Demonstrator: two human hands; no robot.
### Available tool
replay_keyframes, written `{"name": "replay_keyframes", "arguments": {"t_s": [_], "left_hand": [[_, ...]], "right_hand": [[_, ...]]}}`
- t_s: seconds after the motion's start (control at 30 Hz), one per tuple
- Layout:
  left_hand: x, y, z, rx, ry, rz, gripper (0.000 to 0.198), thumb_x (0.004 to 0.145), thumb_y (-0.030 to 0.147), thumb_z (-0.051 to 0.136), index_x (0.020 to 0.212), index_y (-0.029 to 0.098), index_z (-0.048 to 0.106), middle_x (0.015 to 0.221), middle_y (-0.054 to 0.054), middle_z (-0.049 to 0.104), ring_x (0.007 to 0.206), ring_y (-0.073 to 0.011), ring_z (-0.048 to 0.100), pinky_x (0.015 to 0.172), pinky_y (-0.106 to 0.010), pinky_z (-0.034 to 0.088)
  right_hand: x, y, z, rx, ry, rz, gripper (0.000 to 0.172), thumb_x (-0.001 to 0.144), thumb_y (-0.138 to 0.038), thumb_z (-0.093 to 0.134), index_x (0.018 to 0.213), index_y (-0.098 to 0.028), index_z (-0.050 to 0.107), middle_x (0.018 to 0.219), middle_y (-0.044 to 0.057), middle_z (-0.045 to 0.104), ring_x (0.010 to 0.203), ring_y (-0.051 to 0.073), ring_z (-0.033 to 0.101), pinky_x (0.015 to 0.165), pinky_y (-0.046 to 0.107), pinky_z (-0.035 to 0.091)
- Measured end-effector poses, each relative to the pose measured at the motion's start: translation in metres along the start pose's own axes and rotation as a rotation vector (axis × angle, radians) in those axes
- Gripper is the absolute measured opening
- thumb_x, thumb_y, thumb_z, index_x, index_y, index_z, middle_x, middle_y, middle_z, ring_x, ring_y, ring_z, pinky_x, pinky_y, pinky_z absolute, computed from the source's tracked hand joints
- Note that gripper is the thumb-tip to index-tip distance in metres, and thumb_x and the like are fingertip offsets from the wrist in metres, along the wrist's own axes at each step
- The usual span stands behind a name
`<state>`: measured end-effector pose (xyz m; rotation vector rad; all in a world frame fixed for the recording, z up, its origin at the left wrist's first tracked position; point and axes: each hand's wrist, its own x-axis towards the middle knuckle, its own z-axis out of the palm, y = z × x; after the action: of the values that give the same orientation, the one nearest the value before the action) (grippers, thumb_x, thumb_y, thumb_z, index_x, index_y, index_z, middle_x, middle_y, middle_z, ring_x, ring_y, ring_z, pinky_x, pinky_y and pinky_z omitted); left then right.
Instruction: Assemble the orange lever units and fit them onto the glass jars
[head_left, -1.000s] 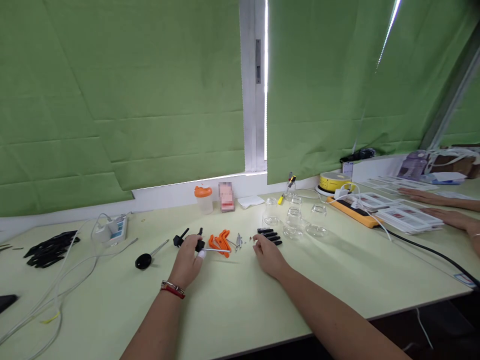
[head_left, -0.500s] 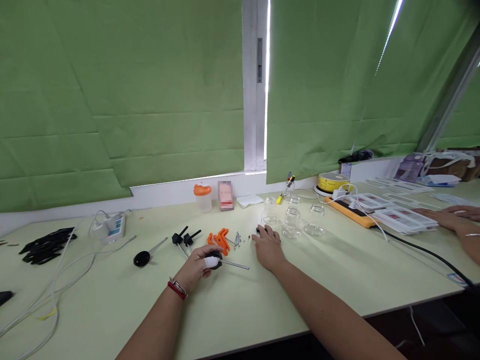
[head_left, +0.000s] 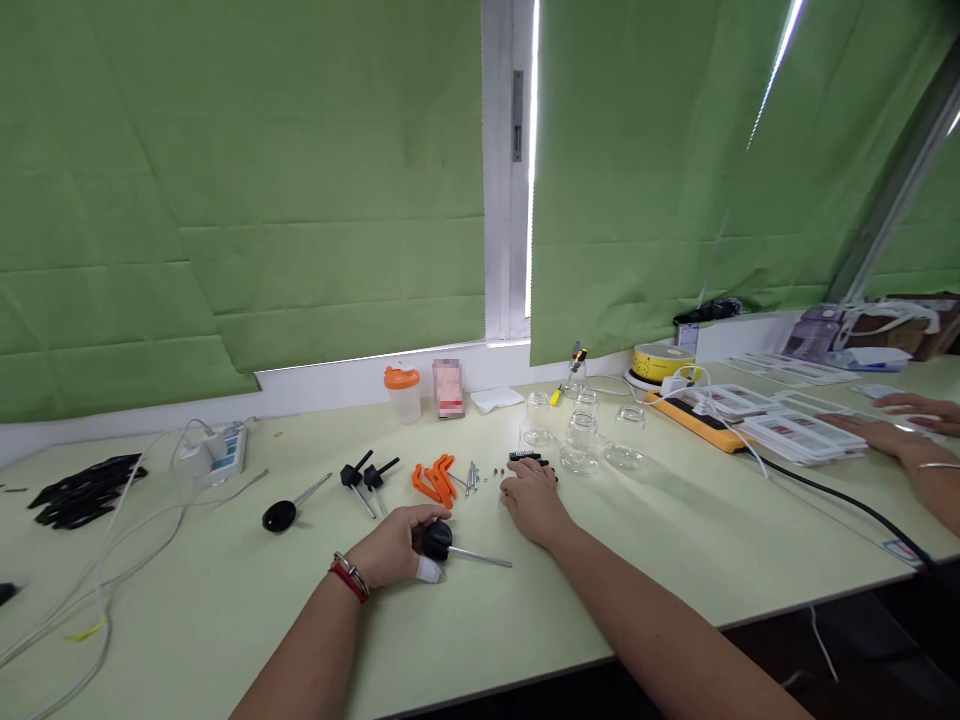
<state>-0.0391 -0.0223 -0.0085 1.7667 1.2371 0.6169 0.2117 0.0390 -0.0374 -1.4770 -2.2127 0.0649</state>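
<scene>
My left hand (head_left: 401, 548), with white tape on the thumb, has its fingers round a black knob (head_left: 437, 540) with a metal rod pointing right. My right hand (head_left: 534, 498) lies palm down over small black parts (head_left: 525, 457), which its fingers partly cover; what is under them cannot be made out. Between the hands and a little beyond them are orange brackets (head_left: 437, 480), metal pins (head_left: 472, 477) and tiny brown pieces (head_left: 499, 471). Two black pieces with rods (head_left: 352, 477) lie beyond my left hand, and a black disc with a rod (head_left: 280, 516) is further left.
Upturned glasses (head_left: 581, 440) stand right of centre. An orange-lidded cup (head_left: 405, 395) is at the back. An orange power strip (head_left: 697, 420) and white trays (head_left: 791, 435) are on the right, near another person's hands (head_left: 874, 430). Black strips (head_left: 86, 490) and cables lie left.
The black knob and rod have turned and moved slightly nearer in my left hand, whose thumb has dropped lower. My right hand has shifted slightly, showing more of the black parts.
</scene>
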Motion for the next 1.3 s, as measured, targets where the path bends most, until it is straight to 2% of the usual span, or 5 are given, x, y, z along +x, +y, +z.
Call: {"name": "replay_keyframes", "arguments": {"t_s": [0.57,0.73,0.83,1.13,1.3], "left_hand": [[-0.004,-0.004,-0.006,0.095,-0.055,0.034,0.077,0.048,0.017,0.077,0.121,0.023,0.054,0.090,0.000,0.054,0.068,-0.0110,0.045,0.061,-0.023,0.039],[-0.005,0.003,-0.005,0.093,-0.074,0.194,0.071,0.053,0.011,0.069,0.119,0.030,0.057,0.120,-0.004,0.046,0.092,-0.0174,0.048,0.073,-0.026,0.044],[-0.005,0.007,0.000,0.067,-0.119,0.218,0.058,0.058,0.012,0.065,0.114,0.027,0.062,0.114,-0.005,0.050,0.101,-0.0202,0.050,0.085,-0.031,0.044],[0.001,0.008,0.006,-0.286,-0.016,0.118,0.047,0.063,0.019,0.072,0.108,0.018,0.058,0.094,-0.003,0.057,0.080,-0.0135,0.053,0.073,-0.026,0.045],[0.003,0.011,0.006,-0.514,0.116,0.062,0.037,0.069,0.029,0.069,0.102,0.017,0.057,0.075,0.001,0.054,0.045,-0.0040,0.038,0.044,-0.021,0.036]], "right_hand": [[0.001,0.007,-0.011,0.146,-0.030,0.040,0.004,0.071,-0.020,0.068,0.071,-0.022,0.072,0.095,0.003,0.067,0.095,0.023,0.050,0.083,0.037,0.028],[0.002,0.005,-0.010,0.187,-0.027,0.039,0.009,0.069,-0.017,0.068,0.061,-0.021,0.070,0.086,0.004,0.067,0.091,0.023,0.050,0.082,0.037,0.028],[0.003,0.004,-0.013,0.227,0.016,0.059,0.011,0.072,-0.015,0.064,0.062,-0.019,0.068,0.083,0.005,0.066,0.088,0.022,0.051,0.080,0.035,0.029],[0.004,0.018,-0.015,0.508,0.166,0.263,0.019,0.082,-0.026,0.045,0.075,-0.019,0.061,0.071,0.003,0.061,0.067,0.018,0.052,0.063,0.029,0.037],[0.005,0.015,-0.006,0.768,0.099,0.282,0.015,0.074,-0.029,0.053,0.078,-0.018,0.063,0.071,0.002,0.062,0.065,0.016,0.053,0.062,0.028,0.040]]}}
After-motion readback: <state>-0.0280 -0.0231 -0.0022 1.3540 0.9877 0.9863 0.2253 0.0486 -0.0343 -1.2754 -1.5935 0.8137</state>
